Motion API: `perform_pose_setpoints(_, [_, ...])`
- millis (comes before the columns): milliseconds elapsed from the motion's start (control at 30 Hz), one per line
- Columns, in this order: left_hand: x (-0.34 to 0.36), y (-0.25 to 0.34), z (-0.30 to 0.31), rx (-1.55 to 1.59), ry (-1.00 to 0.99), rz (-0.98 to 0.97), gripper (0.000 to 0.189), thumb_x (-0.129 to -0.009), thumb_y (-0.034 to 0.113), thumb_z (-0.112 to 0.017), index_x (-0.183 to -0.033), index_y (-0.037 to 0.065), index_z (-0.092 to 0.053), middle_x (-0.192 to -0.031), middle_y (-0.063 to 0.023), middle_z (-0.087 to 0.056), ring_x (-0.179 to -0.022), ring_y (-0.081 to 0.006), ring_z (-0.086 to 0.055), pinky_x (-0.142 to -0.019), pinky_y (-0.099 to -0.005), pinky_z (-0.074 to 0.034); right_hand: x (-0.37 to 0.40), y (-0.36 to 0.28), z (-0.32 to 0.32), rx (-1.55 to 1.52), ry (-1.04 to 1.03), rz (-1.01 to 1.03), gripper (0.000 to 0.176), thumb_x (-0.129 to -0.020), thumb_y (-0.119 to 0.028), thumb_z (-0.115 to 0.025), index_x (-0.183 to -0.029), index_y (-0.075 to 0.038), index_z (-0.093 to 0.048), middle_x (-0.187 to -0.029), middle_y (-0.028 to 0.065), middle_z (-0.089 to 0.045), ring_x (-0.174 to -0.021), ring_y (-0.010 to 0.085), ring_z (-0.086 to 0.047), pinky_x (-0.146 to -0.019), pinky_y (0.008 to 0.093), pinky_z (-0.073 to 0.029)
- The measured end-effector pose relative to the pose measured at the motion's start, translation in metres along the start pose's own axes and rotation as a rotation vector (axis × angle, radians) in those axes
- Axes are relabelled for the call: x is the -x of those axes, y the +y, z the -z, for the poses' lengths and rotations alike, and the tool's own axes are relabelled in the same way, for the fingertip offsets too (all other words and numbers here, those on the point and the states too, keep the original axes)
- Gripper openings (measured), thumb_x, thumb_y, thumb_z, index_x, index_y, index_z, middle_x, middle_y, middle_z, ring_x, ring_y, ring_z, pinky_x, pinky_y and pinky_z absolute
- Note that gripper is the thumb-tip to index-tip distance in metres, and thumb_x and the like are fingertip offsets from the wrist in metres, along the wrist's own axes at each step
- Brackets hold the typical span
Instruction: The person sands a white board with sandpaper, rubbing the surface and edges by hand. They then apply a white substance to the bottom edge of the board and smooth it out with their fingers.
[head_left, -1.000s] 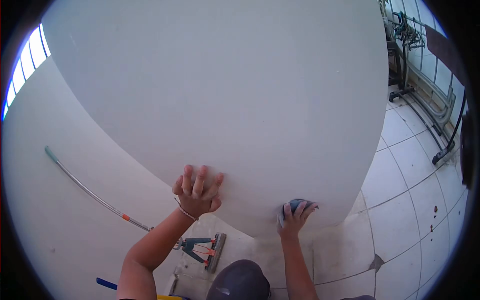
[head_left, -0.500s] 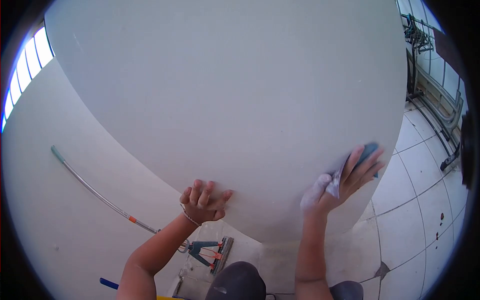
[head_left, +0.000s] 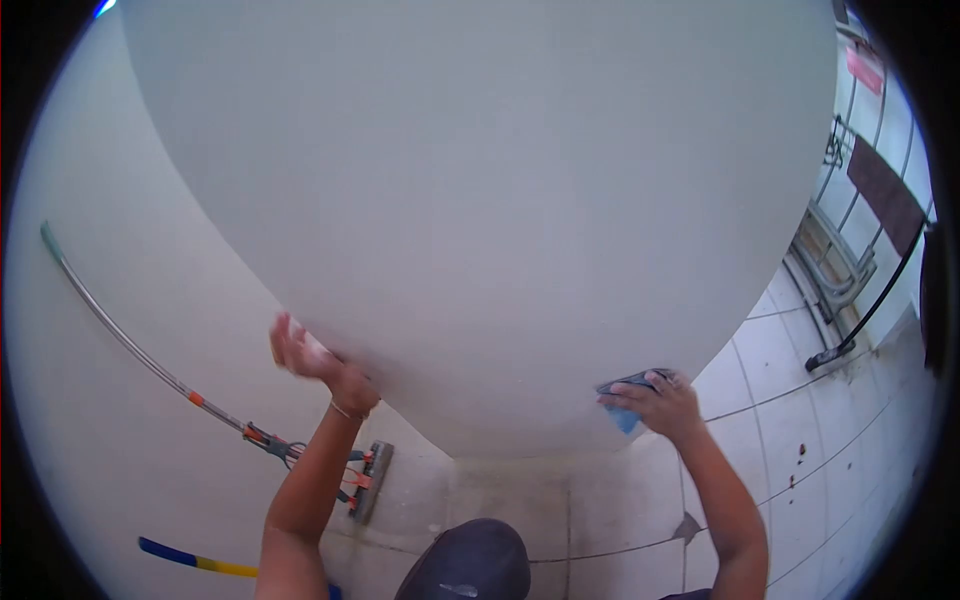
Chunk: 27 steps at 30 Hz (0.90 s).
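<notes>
A large pale wall (head_left: 480,220) fills the middle of the view. My right hand (head_left: 665,408) presses a folded sheet of sandpaper (head_left: 627,418), grey-black and blue, against its lower right part. The fingers lie over the sheet, and a blue corner hangs below them. My left hand (head_left: 325,365) is at the wall's lower left edge, wrist close to the corner, fingers apart and slightly blurred, with nothing in them. A thin bracelet circles that wrist.
A squeeze mop (head_left: 372,482) with a long metal handle leans on the left wall. Below it lies a blue and yellow pole (head_left: 195,560). White floor tiles (head_left: 770,430) carry small dark bits at right. Metal racks (head_left: 835,270) and a dark cloth (head_left: 886,195) stand farther right.
My right hand has moved left and down along the wall with the sandpaper. My left hand has shifted left and up to the wall's edge. The view has turned slightly.
</notes>
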<state>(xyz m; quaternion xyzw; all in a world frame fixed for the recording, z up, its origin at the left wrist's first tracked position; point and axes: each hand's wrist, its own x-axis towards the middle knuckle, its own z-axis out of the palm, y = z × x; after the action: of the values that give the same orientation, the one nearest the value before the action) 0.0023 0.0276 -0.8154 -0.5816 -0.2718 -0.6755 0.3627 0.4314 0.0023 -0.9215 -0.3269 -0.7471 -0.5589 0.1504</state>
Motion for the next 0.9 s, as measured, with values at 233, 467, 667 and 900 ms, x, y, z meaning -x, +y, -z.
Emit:
perform_pose_setpoints(233, [0.033,-0.026,0.026,0.896,-0.124,0.989,0.058,-0.098,0.046,-0.032,-0.137,0.004,-0.035,-0.131,-0.0102,-0.048,-0.121,-0.0232,-0.046,-0.102,-0.0378,-0.038,-0.123,-0.051,0.027,-0.010,0.129,-0.064,0.060,-0.094,-0.027,-0.033,-0.148,-0.045,-0.013,-0.157,-0.0138,-0.010,-0.145,0.0263,-0.008,-0.115,0.0514,0.004])
perform_pose_setpoints(467, [0.033,-0.038,0.023,1.029,-0.264,1.339,0.051,-0.098,0.041,-0.036,-0.134,0.005,-0.041,-0.127,-0.0090,-0.052,-0.115,-0.0233,-0.052,-0.096,-0.0371,-0.044,-0.225,-0.106,0.054,-0.132,0.228,-0.172,0.068,-0.089,-0.024,-0.039,-0.150,-0.036,-0.010,-0.157,-0.0111,-0.010,-0.145,0.0200,-0.012,-0.117,0.0442,-0.001])
perform_pose_setpoints(667, [0.022,-0.031,0.020,1.127,-0.320,1.593,0.049,-0.097,0.039,-0.037,-0.130,0.004,-0.045,-0.123,-0.0097,-0.055,-0.112,-0.0258,-0.055,-0.091,-0.0399,-0.048,-0.101,-0.020,0.032,-0.126,-0.054,0.212,0.079,-0.084,-0.015,-0.042,-0.150,-0.037,-0.007,-0.156,-0.0157,-0.009,-0.145,0.0147,-0.010,-0.118,0.0332,-0.009])
perform_pose_setpoints(900, [0.030,-0.026,0.012,1.202,-0.189,1.589,0.050,-0.097,0.040,-0.036,-0.130,0.003,-0.045,-0.122,-0.0104,-0.056,-0.110,-0.0259,-0.055,-0.091,-0.0392,-0.048,-0.111,-0.027,0.031,0.053,0.099,-0.042,0.063,-0.091,-0.022,-0.034,-0.146,-0.048,-0.017,-0.156,-0.0160,-0.010,-0.145,0.0303,-0.003,-0.116,0.0508,0.002])
